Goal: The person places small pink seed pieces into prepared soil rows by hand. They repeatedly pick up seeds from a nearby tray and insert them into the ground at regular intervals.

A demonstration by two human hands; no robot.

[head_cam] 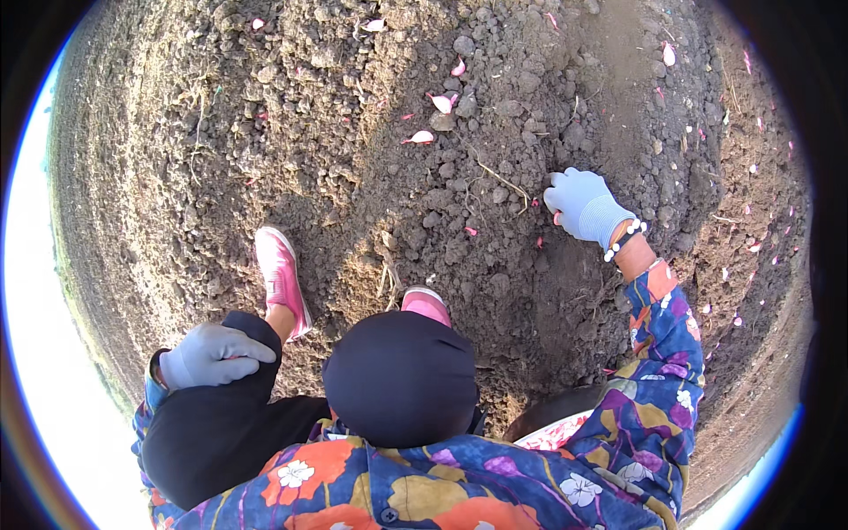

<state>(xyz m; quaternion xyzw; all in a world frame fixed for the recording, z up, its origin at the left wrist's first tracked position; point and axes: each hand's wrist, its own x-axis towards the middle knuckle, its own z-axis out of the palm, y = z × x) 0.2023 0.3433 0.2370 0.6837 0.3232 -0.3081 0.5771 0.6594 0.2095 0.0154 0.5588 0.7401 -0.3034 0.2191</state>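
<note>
My right hand (578, 204), in a light grey-blue glove, reaches down to the loose soil, fingers curled. A small pink piece, possibly a garlic clove, shows at its thumb side. My left hand (218, 356), gloved in grey, rests by my left knee, fingers bent; a bit of pink-red shows between them, so it seems to hold something small. Pink clove-like pieces (442, 103) lie scattered on the ground ahead, one more (420, 137) just below. By my right hip, partly hidden under my sleeve, is a container (556, 407) holding many pink and white pieces (555, 434).
Cloddy soil (503, 132) with dry stalks (503, 180) lies all around. My pink shoes (281, 271) stand on it, the other shoe (426, 303) partly behind my dark-clad knee (401, 377). More pink pieces (669, 54) dot the soil at the right.
</note>
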